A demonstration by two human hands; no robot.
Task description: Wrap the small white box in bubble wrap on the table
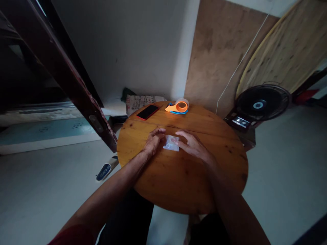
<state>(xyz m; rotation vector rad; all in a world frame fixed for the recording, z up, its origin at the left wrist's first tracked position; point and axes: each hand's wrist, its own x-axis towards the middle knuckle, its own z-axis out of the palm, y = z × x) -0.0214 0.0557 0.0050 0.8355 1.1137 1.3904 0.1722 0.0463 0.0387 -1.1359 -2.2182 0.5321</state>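
A small clear plastic packet [171, 143] with something pale inside lies flat on the round wooden table [178, 183]. To its left is my left hand [154, 141], fingers loosely curved and holding nothing, with the fingertips close to the packet's edge. My right hand [191, 144] is on the other side, thumb and fingers spread apart. Its thumb tip reaches the packet's right edge; whether it presses on it I cannot tell. What exactly the packet contains is too blurred to make out.
An orange and blue tape dispenser [178, 107] and a red-edged phone [148, 112] lie at the table's far side. Behind stands a printed sack [143, 101] by the wall. A round black fan [259, 103] is at the right, a door frame [63, 71] at the left.
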